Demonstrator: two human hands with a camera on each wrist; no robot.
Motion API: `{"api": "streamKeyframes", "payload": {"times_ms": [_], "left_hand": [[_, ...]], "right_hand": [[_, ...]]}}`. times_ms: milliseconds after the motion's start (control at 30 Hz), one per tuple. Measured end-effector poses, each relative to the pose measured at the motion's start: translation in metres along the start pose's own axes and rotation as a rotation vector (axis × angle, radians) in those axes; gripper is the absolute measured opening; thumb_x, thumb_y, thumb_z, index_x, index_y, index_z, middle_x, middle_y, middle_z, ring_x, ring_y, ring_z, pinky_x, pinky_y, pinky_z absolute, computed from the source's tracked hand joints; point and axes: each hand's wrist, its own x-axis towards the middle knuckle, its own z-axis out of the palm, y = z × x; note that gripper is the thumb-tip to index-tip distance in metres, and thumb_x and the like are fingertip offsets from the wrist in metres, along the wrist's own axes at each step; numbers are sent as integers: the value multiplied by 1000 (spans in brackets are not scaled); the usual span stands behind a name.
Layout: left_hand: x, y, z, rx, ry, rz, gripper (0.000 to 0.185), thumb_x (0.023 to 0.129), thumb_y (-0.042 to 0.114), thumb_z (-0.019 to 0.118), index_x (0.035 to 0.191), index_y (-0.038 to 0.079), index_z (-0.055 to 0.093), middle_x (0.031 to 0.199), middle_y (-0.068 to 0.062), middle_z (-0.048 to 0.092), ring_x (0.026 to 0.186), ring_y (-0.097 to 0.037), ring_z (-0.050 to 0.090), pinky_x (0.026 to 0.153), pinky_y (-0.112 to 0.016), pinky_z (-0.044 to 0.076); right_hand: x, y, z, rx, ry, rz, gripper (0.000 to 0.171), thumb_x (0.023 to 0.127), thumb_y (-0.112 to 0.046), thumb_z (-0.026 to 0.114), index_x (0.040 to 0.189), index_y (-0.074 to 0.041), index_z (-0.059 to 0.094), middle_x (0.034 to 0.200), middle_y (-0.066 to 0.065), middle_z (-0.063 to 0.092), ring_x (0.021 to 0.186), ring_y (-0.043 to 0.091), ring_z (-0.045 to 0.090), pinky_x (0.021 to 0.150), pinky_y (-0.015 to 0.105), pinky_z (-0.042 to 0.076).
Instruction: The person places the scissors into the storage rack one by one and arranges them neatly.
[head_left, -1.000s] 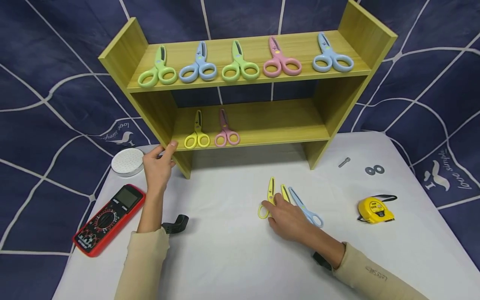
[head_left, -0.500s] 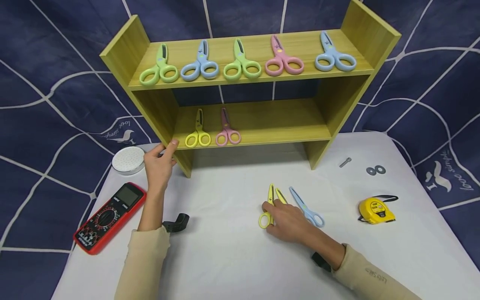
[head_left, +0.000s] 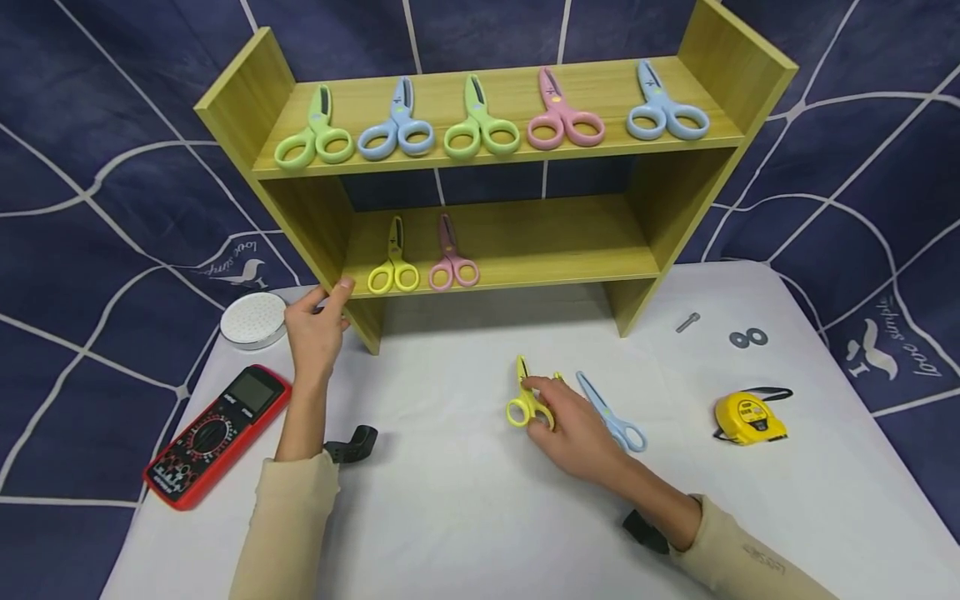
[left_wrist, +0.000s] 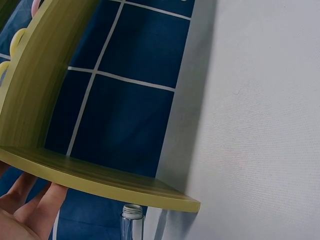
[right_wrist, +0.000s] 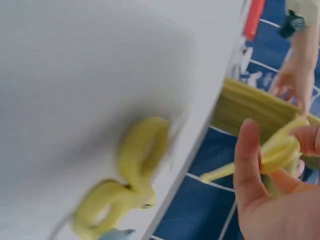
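My right hand (head_left: 573, 429) holds yellow scissors (head_left: 524, 395) by the handle end, blades pointing toward the wooden shelf (head_left: 555, 242). In the right wrist view, finger and thumb pinch them above the white table. A second pair of yellow scissors (right_wrist: 137, 192) lies on the table below, mostly covered by the hand in the head view. Blue scissors (head_left: 606, 410) lie just right of it. My left hand (head_left: 311, 333) grips the shelf's left side panel, thumb at the front edge. On the lower board are yellow scissors (head_left: 394, 262) and pink scissors (head_left: 449, 257) at the left.
Several larger scissors line the top board, among them green scissors (head_left: 318, 132). A shower head (head_left: 253, 320) and a red multimeter (head_left: 217, 437) lie at left. At right are a bolt (head_left: 687, 322), washers (head_left: 757, 337) and a yellow tape measure (head_left: 750, 417).
My right hand has taken hold of the yellow scissors and moved them slightly left and up, away from the second yellow pair. The left hand stays on the shelf.
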Motion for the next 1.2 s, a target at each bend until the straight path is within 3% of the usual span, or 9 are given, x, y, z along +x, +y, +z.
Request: {"api": "streamKeyframes", "payload": {"times_ms": [100, 267, 367, 567, 800, 933, 1067, 1200], "left_hand": [[0, 0, 0, 4, 1, 1, 39, 89, 34, 74, 111, 2, 75, 93, 0, 67, 63, -8, 60, 56, -16, 54], [-1, 0, 0, 15, 2, 10, 40, 89, 36, 74, 111, 2, 75, 98, -5, 67, 64, -9, 60, 58, -16, 54], [-1, 0, 0, 23, 9, 13, 41, 89, 37, 73, 111, 2, 75, 99, -6, 67, 63, -9, 59, 57, -16, 54], [0, -1, 0, -39, 24, -6, 34, 88, 33, 76, 102, 2, 77, 87, 0, 67, 62, -8, 61, 57, -17, 55], [0, -1, 2, -79, 13, -22, 29, 87, 31, 77, 99, 4, 77, 79, 1, 67, 62, -9, 64, 57, -19, 55], [-1, 0, 3, -74, 8, -15, 35, 88, 30, 76, 103, -1, 75, 82, 1, 67, 64, -10, 65, 59, -20, 56], [-1, 0, 3, -64, 0, -24, 37, 88, 31, 76, 105, -2, 75, 82, 2, 67, 65, -9, 65, 59, -20, 56], [-1, 0, 2, -52, -2, -26, 37, 88, 31, 76, 107, 0, 75, 84, 1, 66, 65, -9, 65, 59, -20, 56]], "right_hand": [[2, -10, -7, 57, 107, -75, 46, 79, 0, 60, 125, -7, 59, 94, 3, 56, 70, 13, 52, 57, 23, 50], [7, -24, -18, 106, 308, -344, 40, 79, 2, 61, 119, 0, 61, 98, 6, 58, 75, 18, 55, 61, 22, 51], [11, -30, -21, 139, 382, -426, 38, 79, 3, 64, 117, 3, 62, 100, 10, 60, 74, 17, 55, 63, 20, 49], [20, -31, -21, 179, 449, -387, 36, 80, 8, 69, 115, 6, 62, 100, 11, 61, 78, 16, 57, 68, 18, 52], [26, -27, -18, 191, 581, -545, 25, 88, -6, 65, 107, 11, 63, 105, 21, 62, 76, 22, 58, 69, 20, 53], [35, -24, -23, 202, 596, -561, 32, 96, -18, 65, 108, 12, 62, 102, 22, 62, 76, 23, 59, 70, 19, 53], [46, -15, -27, 216, 563, -505, 34, 90, -8, 73, 117, 10, 60, 103, 20, 63, 72, 20, 59, 66, 17, 53], [64, -6, -28, 122, 528, -459, 55, 79, 6, 78, 129, 8, 54, 111, 18, 65, 65, 17, 59, 59, 18, 51]]}}
